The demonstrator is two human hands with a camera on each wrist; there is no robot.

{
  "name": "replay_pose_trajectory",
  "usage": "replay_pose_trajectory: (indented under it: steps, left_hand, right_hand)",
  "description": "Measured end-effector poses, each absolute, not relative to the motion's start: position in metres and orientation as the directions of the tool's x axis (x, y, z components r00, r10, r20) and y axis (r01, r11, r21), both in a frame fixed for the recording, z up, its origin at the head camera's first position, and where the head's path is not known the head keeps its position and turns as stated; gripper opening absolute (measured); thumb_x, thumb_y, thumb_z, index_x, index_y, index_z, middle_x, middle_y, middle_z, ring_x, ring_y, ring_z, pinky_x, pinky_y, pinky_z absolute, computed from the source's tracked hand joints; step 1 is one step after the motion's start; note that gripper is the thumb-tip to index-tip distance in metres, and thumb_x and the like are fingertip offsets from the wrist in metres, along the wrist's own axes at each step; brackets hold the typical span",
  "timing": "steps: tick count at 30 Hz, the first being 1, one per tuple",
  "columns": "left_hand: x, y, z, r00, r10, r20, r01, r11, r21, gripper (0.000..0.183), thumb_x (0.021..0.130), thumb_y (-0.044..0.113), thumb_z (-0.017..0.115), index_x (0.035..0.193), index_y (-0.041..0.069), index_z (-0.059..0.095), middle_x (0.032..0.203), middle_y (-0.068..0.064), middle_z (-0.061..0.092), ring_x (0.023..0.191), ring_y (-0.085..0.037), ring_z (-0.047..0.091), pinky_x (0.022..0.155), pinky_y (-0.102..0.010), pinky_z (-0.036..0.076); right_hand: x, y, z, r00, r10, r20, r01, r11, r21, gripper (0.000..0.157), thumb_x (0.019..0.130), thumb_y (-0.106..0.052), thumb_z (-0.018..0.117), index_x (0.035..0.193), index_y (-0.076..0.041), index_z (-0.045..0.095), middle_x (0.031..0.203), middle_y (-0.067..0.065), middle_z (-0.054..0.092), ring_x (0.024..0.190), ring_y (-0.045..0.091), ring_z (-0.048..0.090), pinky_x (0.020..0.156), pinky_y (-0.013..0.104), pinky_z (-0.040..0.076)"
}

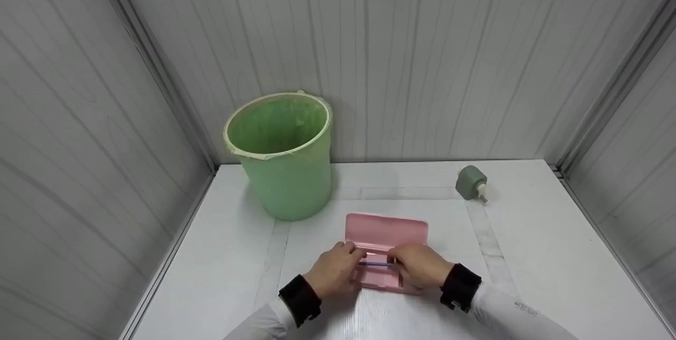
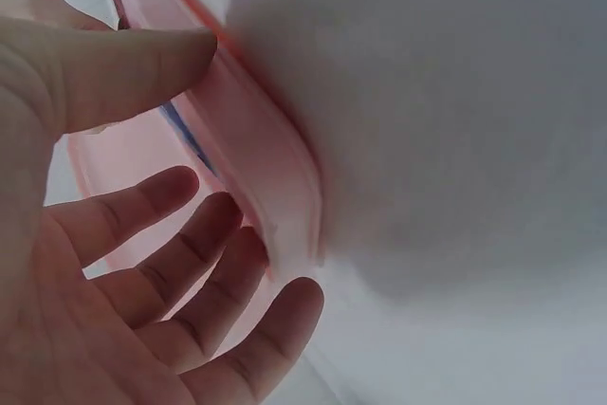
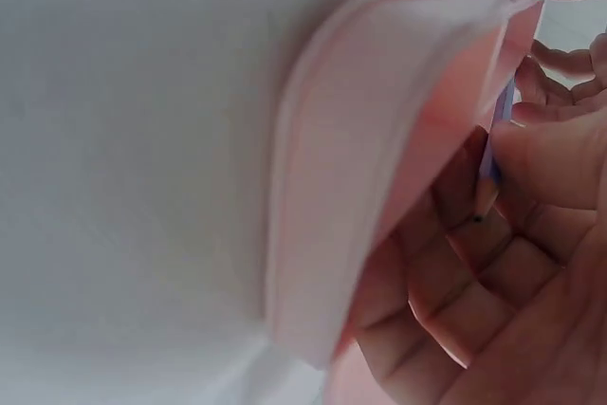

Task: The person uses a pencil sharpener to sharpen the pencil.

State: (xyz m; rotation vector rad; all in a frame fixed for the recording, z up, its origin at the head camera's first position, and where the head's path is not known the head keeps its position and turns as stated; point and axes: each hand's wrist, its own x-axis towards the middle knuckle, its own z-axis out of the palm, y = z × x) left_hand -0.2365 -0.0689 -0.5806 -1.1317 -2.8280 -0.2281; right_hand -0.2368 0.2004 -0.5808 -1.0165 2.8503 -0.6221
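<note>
Near the front of the table point(image 1: 560, 266), our left hand point(image 1: 331, 271) is loose-fingered by the left end of the pink case point(image 1: 377, 278), our right hand point(image 1: 421, 264) pinches a blue pencil point(image 1: 376, 264) above it, not yet released, and the far lid point(image 1: 387, 230) already stands open.

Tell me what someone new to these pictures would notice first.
Probably the big green bucket, standing at the back left of the white table. Next comes the open pink case nearer the front, where the right hand pinches a blue pencil and the left hand is at the case's left end.
</note>
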Motion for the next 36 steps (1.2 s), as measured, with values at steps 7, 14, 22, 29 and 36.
replay_pose_trajectory:
  steps: [7,14,22,29,36]
  left_hand:
    - [-0.238,-0.066,-0.569,-0.717,0.681,0.149,0.695,0.714,0.087,0.042,0.091,0.031,0.090,0.126,0.015,0.073,0.108,-0.001,0.072,0.098,-0.017,0.066,0.076,-0.028,0.061]
    - [-0.241,-0.054,-0.561,-0.680,0.698,0.223,0.728,0.678,0.102,0.017,0.103,0.029,0.077,0.111,0.014,0.074,0.094,0.001,0.078,0.083,-0.016,0.072,0.070,-0.029,0.059]
    - [-0.242,-0.045,-0.557,-0.692,0.676,0.255,0.718,0.682,0.140,0.028,0.111,0.026,0.064,0.085,0.014,0.063,0.063,0.005,0.055,0.054,-0.009,0.045,0.050,-0.027,0.036]
    - [-0.243,-0.048,-0.554,-0.705,0.668,0.239,0.708,0.683,0.179,0.032,0.113,0.027,0.062,0.084,0.015,0.061,0.063,0.009,0.045,0.055,-0.008,0.040,0.050,-0.026,0.033]
    - [-0.244,-0.052,-0.555,-0.725,0.650,0.230,0.689,0.693,0.212,0.032,0.113,0.026,0.061,0.084,0.014,0.060,0.065,0.011,0.036,0.055,-0.008,0.037,0.050,-0.027,0.032]
  right_hand:
    - [-0.238,0.200,-0.567,-0.769,-0.617,0.167,-0.631,0.690,-0.355,0.007,0.104,-0.013,0.075,0.098,-0.013,0.077,0.090,-0.001,0.080,0.081,0.015,0.073,0.075,0.036,0.060]
    - [-0.235,0.197,-0.550,-0.751,-0.620,0.228,-0.657,0.667,-0.351,0.004,0.104,-0.012,0.075,0.100,-0.013,0.075,0.090,0.000,0.078,0.081,0.010,0.069,0.076,0.033,0.060]
    - [-0.236,0.195,-0.540,-0.712,-0.634,0.302,-0.701,0.619,-0.355,0.007,0.105,-0.014,0.076,0.098,-0.012,0.074,0.085,0.000,0.076,0.075,0.004,0.064,0.068,0.026,0.055]
    - [-0.240,0.201,-0.537,-0.697,-0.653,0.295,-0.713,0.594,-0.372,0.012,0.095,-0.013,0.083,0.103,-0.010,0.075,0.087,0.002,0.077,0.076,0.010,0.069,0.069,0.026,0.056]
    - [-0.253,0.213,-0.526,-0.657,-0.679,0.328,-0.753,0.574,-0.322,0.031,0.094,-0.026,0.085,0.117,-0.007,0.076,0.102,0.007,0.080,0.091,0.024,0.078,0.081,0.039,0.064]
